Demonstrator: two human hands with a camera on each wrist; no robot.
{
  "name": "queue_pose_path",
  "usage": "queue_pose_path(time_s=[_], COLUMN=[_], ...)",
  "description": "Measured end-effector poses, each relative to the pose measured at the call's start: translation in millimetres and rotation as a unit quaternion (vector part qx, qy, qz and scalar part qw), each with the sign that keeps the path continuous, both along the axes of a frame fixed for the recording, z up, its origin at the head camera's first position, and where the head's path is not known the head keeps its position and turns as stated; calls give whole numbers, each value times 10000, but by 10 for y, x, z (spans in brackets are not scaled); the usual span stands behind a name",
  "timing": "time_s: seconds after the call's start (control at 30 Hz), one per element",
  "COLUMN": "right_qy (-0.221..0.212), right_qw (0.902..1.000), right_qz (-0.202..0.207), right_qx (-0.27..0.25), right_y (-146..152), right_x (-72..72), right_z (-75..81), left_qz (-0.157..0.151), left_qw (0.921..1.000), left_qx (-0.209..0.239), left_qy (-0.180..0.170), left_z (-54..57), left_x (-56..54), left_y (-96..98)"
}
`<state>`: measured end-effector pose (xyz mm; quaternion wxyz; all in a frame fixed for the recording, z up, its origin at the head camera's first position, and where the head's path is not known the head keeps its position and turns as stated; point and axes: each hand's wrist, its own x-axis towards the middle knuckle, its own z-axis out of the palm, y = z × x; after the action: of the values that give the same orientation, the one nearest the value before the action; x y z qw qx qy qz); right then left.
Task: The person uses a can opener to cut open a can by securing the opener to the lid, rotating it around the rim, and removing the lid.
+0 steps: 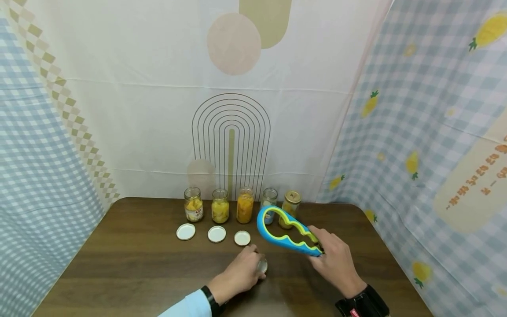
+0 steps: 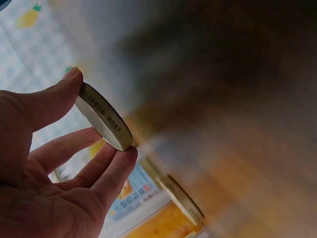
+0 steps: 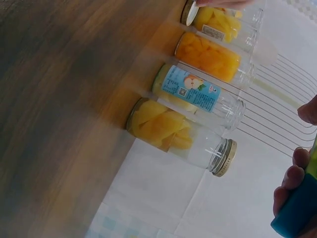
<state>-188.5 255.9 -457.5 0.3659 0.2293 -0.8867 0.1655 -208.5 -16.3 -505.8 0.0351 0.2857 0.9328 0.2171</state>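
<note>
My left hand (image 1: 239, 272) pinches a jar lid (image 2: 110, 121) by its rim between thumb and fingertips, low over the table in front of the jars. My right hand (image 1: 336, 262) grips the handle ends of a blue and lime-green jar opener (image 1: 263, 225), whose wavy inner loop points left and overlaps two jars in the head view. Behind it stand an open jar with a blue label (image 3: 190, 88) and, at the row's right end, a jar of yellow fruit (image 3: 161, 126) with its gold lid (image 3: 225, 157) on.
Three more open fruit jars, left (image 1: 194, 207), middle (image 1: 220, 209) and orange (image 1: 245, 207), stand along the table's back edge. Before them lie three white-faced lids, one left (image 1: 185, 231), one central (image 1: 216, 234), one right (image 1: 242, 238). Patterned cloths hang behind and beside the brown table (image 1: 158, 273).
</note>
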Motion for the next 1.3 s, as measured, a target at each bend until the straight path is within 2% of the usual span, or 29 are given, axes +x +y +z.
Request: queue_pose_path(time_s=[0.13,0.2,0.3,0.37,0.43,0.53,0.6,0.7,0.73,0.8,0.87,0.97,1.03,1.1,1.17,1.23,1.3], right_qy=[-6,-21,-29,-26,-15,-24,-51,-92,-106,-121,-131,-132,-132,-128,-130,-128,-129], right_qw=[10000,10000,10000,10000,10000,10000,10000,9999,9999,9999,9998,9998,9998,9998,9998,9998,9998], right_qz=[21,27,12,5,4,-5,-26,-70,-76,-93,-106,-110,-112,-109,-110,-102,-98], right_qx=[-19,-35,-47,-45,-47,-64,-66,-55,-58,-56,-71,-79,-79,-69,-63,-71,-69], right_y=[-8,-16,-20,-17,-12,-8,-9,-13,-14,-18,-19,-21,-20,-20,-20,-19,-18], right_x=[10,17,31,39,43,45,48,59,64,73,76,74,68,64,60,61,62], right_z=[8,12,16,16,15,15,12,-1,-6,-14,-16,-11,-8,-4,-2,-3,-5], left_qz=[75,108,49,-31,-74,-48,-22,23,26,21,-22,-114,-157,-153,-125,-143,-166], left_qw=[9998,9996,9997,9998,9994,9993,9992,9994,9995,9995,9997,9984,9963,9952,9957,9957,9962], left_qx=[-57,-69,-195,-199,-242,-218,-289,-345,-308,-255,-238,-367,-409,-334,-77,264,544], left_qy=[-193,-263,-131,39,254,301,276,10,-74,-160,-52,409,736,911,912,873,653], left_z=[-51,-135,-312,-499,-609,-618,-536,-394,-401,-443,-582,-752,-805,-828,-814,-755,-597], left_x=[-18,-60,-150,-245,-292,-299,-265,-221,-234,-271,-354,-479,-531,-589,-632,-668,-665], left_y=[72,97,133,154,169,184,190,216,227,251,279,313,322,334,345,349,343])
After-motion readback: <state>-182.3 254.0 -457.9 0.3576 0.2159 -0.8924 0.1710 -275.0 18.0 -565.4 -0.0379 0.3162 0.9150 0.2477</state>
